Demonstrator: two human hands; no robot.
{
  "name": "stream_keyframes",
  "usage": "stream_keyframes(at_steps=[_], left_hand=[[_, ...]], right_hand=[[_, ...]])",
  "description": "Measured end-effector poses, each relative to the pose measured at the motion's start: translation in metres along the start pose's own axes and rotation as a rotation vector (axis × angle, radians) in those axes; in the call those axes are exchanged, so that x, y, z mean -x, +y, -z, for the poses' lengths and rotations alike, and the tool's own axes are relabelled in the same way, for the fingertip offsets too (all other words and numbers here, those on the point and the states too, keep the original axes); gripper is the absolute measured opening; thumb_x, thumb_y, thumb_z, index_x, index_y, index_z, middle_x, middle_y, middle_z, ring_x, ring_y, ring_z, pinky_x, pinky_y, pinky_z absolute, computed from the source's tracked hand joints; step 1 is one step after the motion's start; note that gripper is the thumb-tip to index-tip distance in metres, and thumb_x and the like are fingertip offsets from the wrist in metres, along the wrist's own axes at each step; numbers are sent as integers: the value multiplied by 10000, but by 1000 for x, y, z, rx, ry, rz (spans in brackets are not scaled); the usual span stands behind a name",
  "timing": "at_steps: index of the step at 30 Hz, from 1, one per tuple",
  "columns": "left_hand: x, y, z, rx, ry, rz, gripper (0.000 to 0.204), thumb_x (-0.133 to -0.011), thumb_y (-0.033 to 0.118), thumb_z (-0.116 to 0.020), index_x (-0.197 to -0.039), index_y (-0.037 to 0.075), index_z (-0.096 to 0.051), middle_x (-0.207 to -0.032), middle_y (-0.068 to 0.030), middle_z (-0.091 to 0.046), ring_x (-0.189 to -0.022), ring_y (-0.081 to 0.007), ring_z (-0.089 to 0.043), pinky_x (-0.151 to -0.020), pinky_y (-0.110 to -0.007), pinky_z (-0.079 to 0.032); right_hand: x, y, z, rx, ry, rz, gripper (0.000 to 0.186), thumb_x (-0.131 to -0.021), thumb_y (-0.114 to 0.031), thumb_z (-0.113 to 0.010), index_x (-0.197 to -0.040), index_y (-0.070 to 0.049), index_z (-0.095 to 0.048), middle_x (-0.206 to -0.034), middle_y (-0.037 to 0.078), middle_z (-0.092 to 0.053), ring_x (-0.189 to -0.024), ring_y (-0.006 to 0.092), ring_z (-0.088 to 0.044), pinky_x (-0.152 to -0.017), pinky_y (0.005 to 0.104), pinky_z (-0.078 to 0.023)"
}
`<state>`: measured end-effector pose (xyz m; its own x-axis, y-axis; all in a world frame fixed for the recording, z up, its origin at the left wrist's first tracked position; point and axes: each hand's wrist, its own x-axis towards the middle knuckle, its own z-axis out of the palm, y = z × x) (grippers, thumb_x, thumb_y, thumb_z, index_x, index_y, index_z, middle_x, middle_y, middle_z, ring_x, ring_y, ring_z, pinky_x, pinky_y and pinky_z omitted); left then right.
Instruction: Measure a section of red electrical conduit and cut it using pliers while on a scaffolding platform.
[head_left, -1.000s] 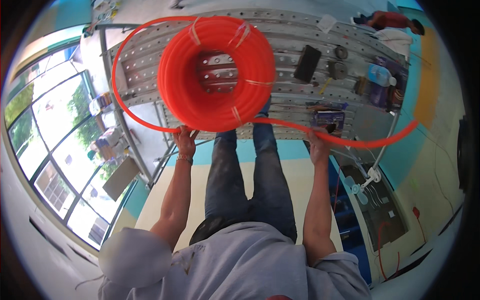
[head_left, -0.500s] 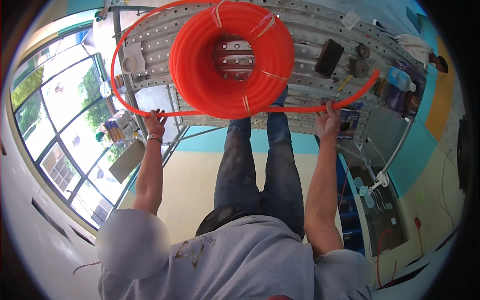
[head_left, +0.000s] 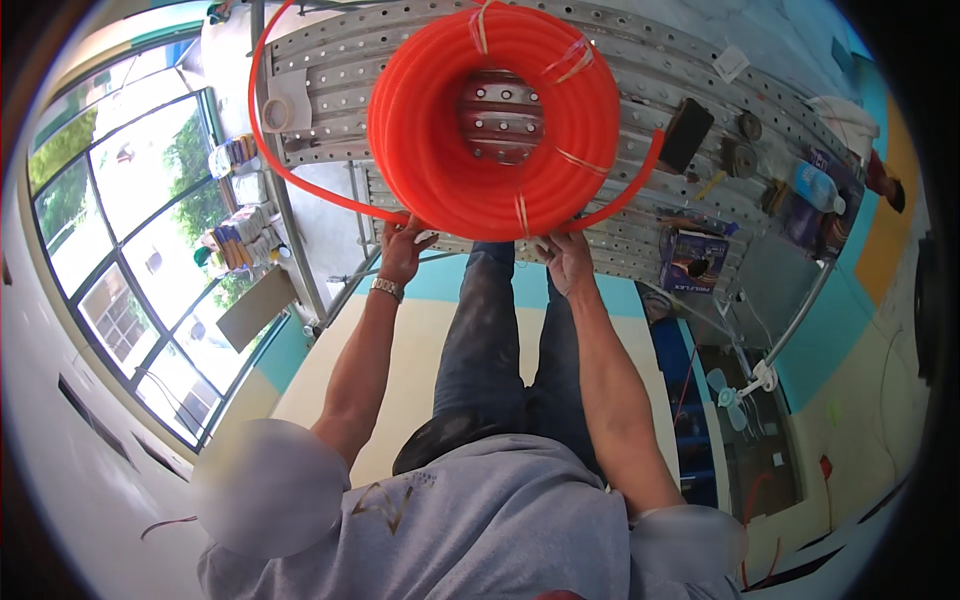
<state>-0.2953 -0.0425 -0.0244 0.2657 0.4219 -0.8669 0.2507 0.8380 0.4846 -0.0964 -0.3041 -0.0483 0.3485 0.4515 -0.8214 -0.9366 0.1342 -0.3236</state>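
Note:
A thick coil of orange-red corrugated tubing (head_left: 400, 130), bound with several pale ties, stands on a perforated metal platform (head_left: 330, 62). One loose length loops out past the coil's left side, and a free end curves up at its right. My left hand (head_left: 401, 254) is closed on the tubing at the coil's lower left edge, thumb pointing right. At the lower right edge my right hand (head_left: 567, 262) grips the length that leads to the free end. The coil partly hides the fingertips of both hands.
Right of the coil lie a dark flat case (head_left: 687, 135), round metal pieces (head_left: 738, 158), a clear bottle (head_left: 818, 187) and a purple box (head_left: 693, 260). A tape roll (head_left: 276, 114) sits on paper at the left. Another person (head_left: 882, 185) is at the far right.
Both hands have moved inward along the tubing, from wide apart to close against the coil's lower edge. The free end has swung left and now points more upward.

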Motion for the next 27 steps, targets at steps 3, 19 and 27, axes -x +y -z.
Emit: stream_keyframes(at_steps=[3, 19, 27], left_hand=[[-10, 17, 42, -40, 265, -259, 243, -970, 81, -641, -1149, 97, -478, -1062, -102, -645, -972, -255, -698, -677, -409, -659], [30, 311, 203, -581, 779, -1029, 375, -938, 69, -582, -1251, -40, -405, -952, -119, -627, -834, -200, -634, -635, -297, -548], [66, 282, 99, -420, 529, -1021, 294, -970, 103, -598, -1198, 36, -426, -857, -138, -679, -586, -175, -633, -453, -249, -470]], right_hand=[[4, -17, -9, -160, 122, 16, 469, -905, -283, -736, -1324, -175, -556, -1199, 5, -621, -1072, 177, -607, -953, 429, -429], [-123, -140, 19, 896, 204, 759, 404, -1050, -301, -533, -1330, -13, -571, -1254, 103, -621, -1127, 167, -596, -964, 321, -464], [-120, -155, -20, 499, 286, 403, 326, -995, -248, -619, -1204, -1, -658, -921, 25, -658, -724, 85, -558, -632, 264, -447]])
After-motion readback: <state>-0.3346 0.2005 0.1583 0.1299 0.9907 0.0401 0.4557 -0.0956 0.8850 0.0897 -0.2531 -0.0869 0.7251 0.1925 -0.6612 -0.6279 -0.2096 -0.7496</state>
